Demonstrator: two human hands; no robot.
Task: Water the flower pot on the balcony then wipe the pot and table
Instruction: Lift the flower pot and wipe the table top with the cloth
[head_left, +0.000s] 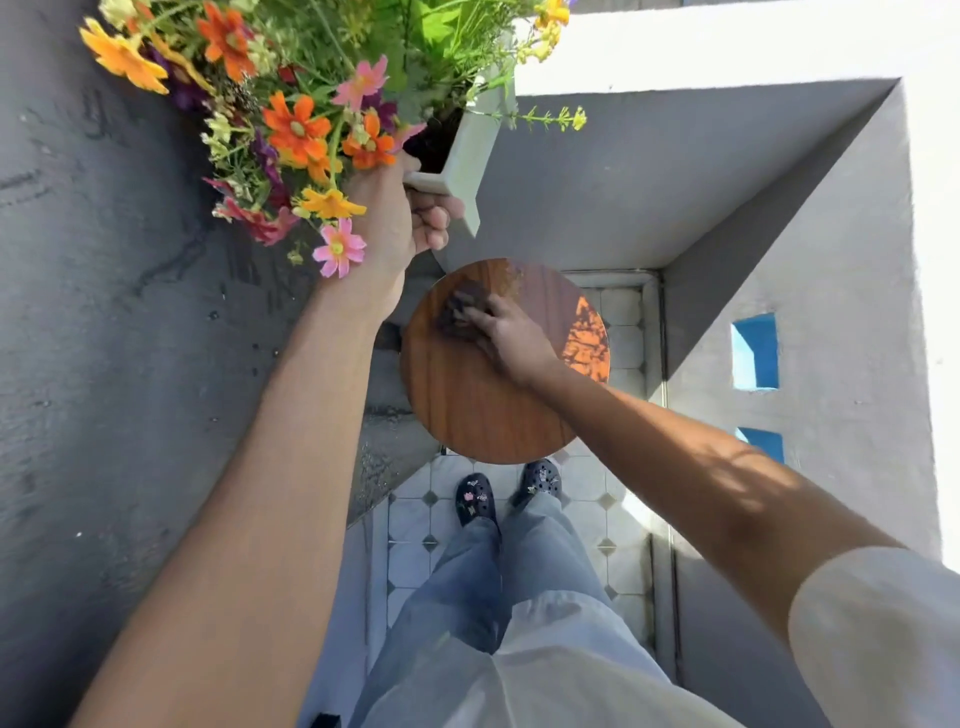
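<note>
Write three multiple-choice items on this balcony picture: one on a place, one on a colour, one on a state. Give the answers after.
1. Where is the cloth?
A. On the round table
B. On the floor tiles
C. Draped over the flower pot

2. What colour is the flower pot?
A. Red
B. Pale grey-white
C. Black

3. What is the left hand doing?
A. Hanging free
B. Resting flat on the table
C. Holding the flower pot up, off the table

Answers:
1 A, the right hand presses the cloth on the wooden top.
2 B, its rim and side show pale.
3 C, its fingers wrap the pot's corner, above the table.
</note>
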